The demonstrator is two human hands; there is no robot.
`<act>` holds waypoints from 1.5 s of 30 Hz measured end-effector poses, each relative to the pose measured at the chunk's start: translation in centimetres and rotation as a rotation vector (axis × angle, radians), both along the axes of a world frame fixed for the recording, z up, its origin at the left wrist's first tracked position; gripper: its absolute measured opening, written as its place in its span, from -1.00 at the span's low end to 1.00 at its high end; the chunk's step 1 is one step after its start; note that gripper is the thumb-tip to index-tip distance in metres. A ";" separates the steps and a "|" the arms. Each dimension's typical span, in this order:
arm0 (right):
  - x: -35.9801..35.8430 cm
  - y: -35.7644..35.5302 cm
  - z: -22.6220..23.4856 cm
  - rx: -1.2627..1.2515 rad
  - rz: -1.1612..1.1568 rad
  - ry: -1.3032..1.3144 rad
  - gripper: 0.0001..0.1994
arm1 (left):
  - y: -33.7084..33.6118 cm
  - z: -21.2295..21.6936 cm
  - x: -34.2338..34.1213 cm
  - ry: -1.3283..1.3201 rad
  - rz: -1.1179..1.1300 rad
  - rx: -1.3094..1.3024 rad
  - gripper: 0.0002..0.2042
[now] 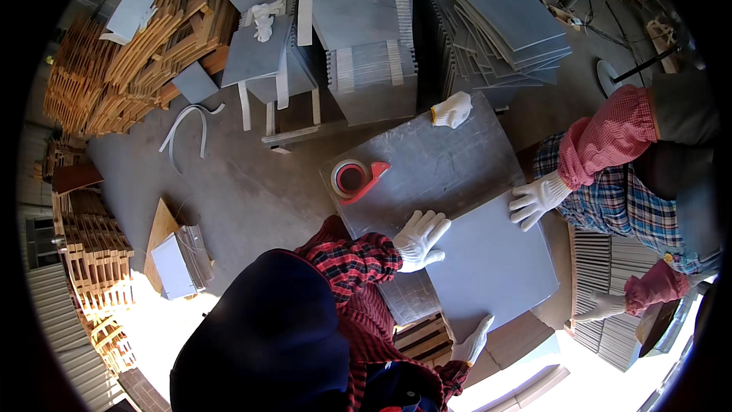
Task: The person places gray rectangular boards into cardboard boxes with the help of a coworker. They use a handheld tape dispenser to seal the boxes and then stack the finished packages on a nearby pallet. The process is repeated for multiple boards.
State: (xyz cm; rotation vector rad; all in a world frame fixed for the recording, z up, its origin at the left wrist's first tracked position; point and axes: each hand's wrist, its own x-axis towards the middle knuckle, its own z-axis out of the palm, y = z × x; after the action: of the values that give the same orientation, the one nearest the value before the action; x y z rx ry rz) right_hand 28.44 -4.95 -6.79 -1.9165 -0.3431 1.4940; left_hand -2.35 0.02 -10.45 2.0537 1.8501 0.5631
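Observation:
A smooth blue-grey square tile [496, 259] lies tilted across a larger grey slab [435, 152]. My left hand [419, 238], in a white glove, rests flat on the tile's left edge with its fingers spread. Gloved as well, my right hand [473, 340] holds the tile's near corner, its fingers curled over the edge. A co-worker's gloved hand [537, 198] presses on the tile's far corner. That person's other hand [604, 305] hangs lower right, near ribbed grey slabs.
A red tape dispenser [357, 179] and a loose white glove [451, 109] lie on the slab. Stacks of grey tiles [511, 23] stand behind. Wooden pallets [130, 61] are piled at the left, and a small box [179, 259] sits on the concrete floor.

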 end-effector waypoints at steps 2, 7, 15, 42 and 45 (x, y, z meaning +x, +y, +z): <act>0.3 -0.6 2.5 0.064 0.117 -0.072 -0.34 | -0.5 0.5 -0.3 -0.008 0.009 0.016 -0.23; -4.8 -1.4 10.9 0.213 0.186 -0.261 -0.39 | -1.3 -0.3 -1.1 -0.088 0.019 0.125 -0.32; -11.7 -2.7 16.5 0.306 0.256 -0.515 -0.43 | -1.9 0.1 -2.5 -0.111 0.155 0.164 -0.58; -28.4 -0.6 14.4 0.837 0.258 -1.412 -0.20 | -9.7 9.8 -18.6 -0.467 -0.499 -0.739 -0.44; -28.7 1.0 16.0 1.032 0.412 -1.640 -0.37 | -10.5 9.8 -19.8 -0.501 -0.386 -0.671 -0.44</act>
State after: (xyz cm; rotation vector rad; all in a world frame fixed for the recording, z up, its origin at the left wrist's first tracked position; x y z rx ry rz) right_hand -0.23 -3.91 9.18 -1.6612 -1.8001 -0.5101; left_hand -22.18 -10.45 -0.60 1.5618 1.1071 0.2606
